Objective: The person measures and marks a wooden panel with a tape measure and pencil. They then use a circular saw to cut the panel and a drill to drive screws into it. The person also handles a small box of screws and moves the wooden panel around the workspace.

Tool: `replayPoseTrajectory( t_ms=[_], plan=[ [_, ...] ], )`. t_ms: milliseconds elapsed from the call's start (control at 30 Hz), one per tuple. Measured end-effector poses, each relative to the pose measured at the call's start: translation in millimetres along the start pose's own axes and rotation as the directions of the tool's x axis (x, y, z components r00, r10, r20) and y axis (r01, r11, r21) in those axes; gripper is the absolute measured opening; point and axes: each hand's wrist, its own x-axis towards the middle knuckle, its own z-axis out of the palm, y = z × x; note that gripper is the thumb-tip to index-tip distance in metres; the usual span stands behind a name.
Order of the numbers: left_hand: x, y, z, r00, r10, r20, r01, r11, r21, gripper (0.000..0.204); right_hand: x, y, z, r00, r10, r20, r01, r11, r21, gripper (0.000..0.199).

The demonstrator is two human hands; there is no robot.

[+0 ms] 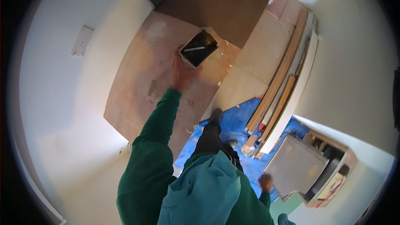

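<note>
Nearest to you, your right hand (265,181) hangs low at your side, just beside the corner of a flat grey panel (296,164) that leans by an open wooden crate (333,171); whether that hand is curled or spread cannot be told, it is too small and blurred. Underfoot lies a crumpled blue tarpaulin (239,118), its surface glossy and creased, with pale debris scattered on it. Your left arm, in a green sleeve, reaches straight ahead, and your left hand (182,73) rests on the near left corner of a black rectangular tray (199,48), fingers wrapped at its rim. The tray lies directly beyond that hand, tilted diagonally, long axis running from near left to far right; a thin pale strip lies inside it. The left hand is by far the nearer one. The tray sits at the far edge of a large brown board (141,79), matte, scuffed and dust-stained. To the right, long timber and white planks (287,83) are stacked lengthwise, running away from you.
</note>
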Motion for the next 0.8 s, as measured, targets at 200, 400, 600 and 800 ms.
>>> replayPoseTrajectory(
  t_ms=[200,400,600,800],
  plan=[
    [3,54,22,0.888,0.45,0.091,-0.457,0.886,0.073,0.103,100,-100,-72,0.862,0.501,0.072,-0.405,0.596,0.693,0.025],
    [-5,110,59,0.804,0.556,0.211,-0.505,0.826,-0.25,0.122,34,-134,-23,0.816,0.563,0.128,-0.449,0.479,0.755,0.027],
    [-50,168,92,0.697,0.649,0.306,-0.505,0.747,-0.433,0.119,-141,-150,94,0.667,0.685,0.292,-0.665,0.372,0.647,0.029],
    [-141,240,92,0.561,0.678,0.475,-0.471,0.733,-0.49,0.112,-258,-214,178,0.319,0.818,0.479,-0.619,-0.203,0.759,0.027]
  ],
)
